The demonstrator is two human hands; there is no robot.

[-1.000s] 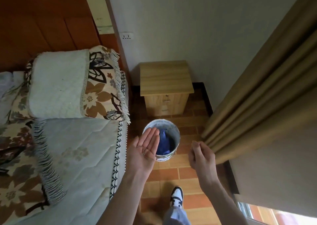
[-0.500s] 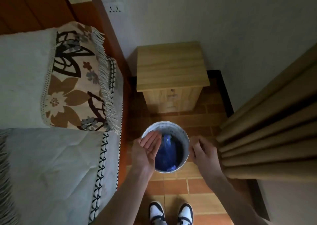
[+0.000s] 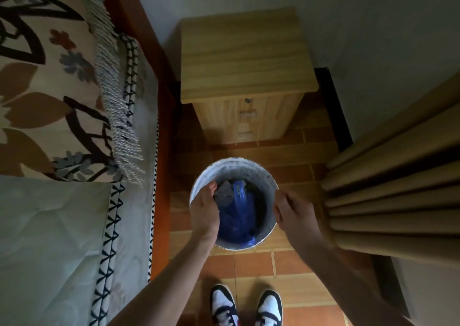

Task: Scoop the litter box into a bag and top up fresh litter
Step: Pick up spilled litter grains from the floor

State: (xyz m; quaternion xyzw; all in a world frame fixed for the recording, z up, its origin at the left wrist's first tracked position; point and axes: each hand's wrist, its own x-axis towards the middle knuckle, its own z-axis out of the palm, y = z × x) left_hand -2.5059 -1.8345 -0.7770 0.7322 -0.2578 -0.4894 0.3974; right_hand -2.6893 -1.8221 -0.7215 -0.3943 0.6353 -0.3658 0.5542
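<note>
A round white bucket (image 3: 234, 161) stands on the tiled floor between the bed and the curtain. A crumpled blue plastic bag (image 3: 239, 216) lies inside it, with a dark grey speckled piece (image 3: 223, 192) beside the bag. My left hand (image 3: 205, 208) hangs palm down over the bucket's left rim, fingers relaxed and reaching inside next to the grey piece. My right hand (image 3: 293, 211) rests at the right rim with loosely bent fingers touching the edge. No litter box or scoop is in view.
A small wooden nightstand (image 3: 244, 59) stands against the wall just beyond the bucket. The bed (image 3: 49, 226) with a fringed floral blanket (image 3: 49, 89) fills the left. Tan curtain folds (image 3: 398, 189) hang close on the right. My shoes (image 3: 224, 303) are just short of the bucket.
My left hand has turned from palm up to palm down over the bucket. My right hand has moved in to the right rim. The view has come closer above the bucket.
</note>
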